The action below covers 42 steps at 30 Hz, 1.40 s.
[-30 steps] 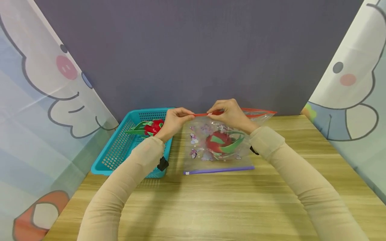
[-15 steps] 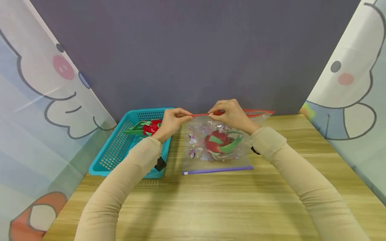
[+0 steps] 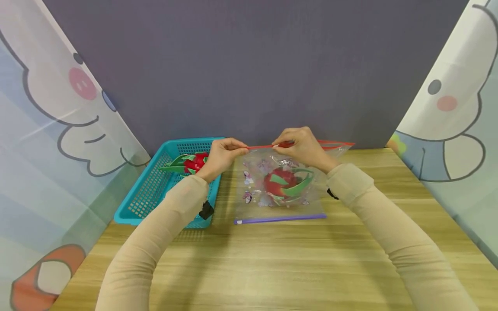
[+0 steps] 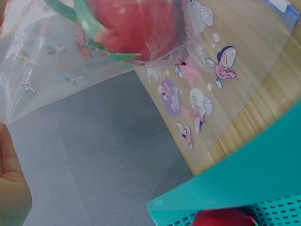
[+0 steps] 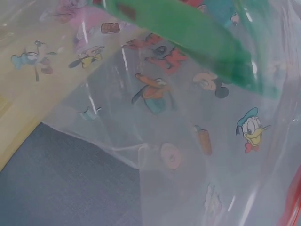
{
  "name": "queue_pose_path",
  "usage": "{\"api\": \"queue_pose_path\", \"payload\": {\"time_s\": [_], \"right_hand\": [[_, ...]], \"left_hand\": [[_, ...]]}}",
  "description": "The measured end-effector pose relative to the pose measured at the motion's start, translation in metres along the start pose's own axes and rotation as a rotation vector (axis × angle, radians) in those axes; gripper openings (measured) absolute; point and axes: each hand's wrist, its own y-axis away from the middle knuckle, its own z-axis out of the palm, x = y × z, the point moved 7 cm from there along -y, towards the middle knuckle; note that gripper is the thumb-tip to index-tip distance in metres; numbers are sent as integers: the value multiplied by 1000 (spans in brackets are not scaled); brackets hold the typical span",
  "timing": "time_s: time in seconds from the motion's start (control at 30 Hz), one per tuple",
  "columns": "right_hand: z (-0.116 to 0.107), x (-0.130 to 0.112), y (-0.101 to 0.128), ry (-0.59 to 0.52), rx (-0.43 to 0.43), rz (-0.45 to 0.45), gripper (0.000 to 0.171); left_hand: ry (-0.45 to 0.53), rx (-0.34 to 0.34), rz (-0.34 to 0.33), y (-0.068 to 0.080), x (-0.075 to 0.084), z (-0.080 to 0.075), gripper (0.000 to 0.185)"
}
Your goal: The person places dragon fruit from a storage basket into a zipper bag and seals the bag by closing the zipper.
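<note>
Above the table, a clear printed slider bag point(image 3: 258, 162) with a red zip holds a dragon fruit point(image 3: 282, 183) with green leaves. My left hand point(image 3: 222, 159) pinches the left end of the red zip between thumb and fingers. On the small white slider point(image 3: 276, 146), the thumb and fingers of my right hand point(image 3: 301, 147) pinch the zip. Left of the slider the zip runs as one line; to the right its two edges stand apart. A second printed bag point(image 4: 207, 94) with a purple zip point(image 3: 280, 218) lies flat underneath.
At the left, a turquoise basket point(image 3: 123, 216) stands with another red dragon fruit point(image 3: 196, 162) in it, partly behind my left hand. A dark grey wall point(image 3: 249, 65) rises behind the wooden table point(image 3: 272, 268). Cartoon-printed curtains point(image 3: 447, 129) flank both sides.
My right hand has slid a little to the right along the red zip with the slider, and the joined stretch between the hands has grown longer. My left hand stays at the end.
</note>
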Motion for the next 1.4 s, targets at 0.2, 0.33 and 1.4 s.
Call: {"api": "queue_pose_path", "payload": {"time_s": [0.2, 0.33, 1.4], "right_hand": [[-4, -2, 1, 2, 3, -8, 7], [-5, -4, 1, 9, 10, -24, 7], [-12, 2, 6, 92, 3, -51, 7]], "left_hand": [[-6, 1, -5, 1, -1, -2, 17], [-7, 6, -1, 1, -1, -3, 17], [-31, 12, -7, -6, -3, -8, 18]]}}
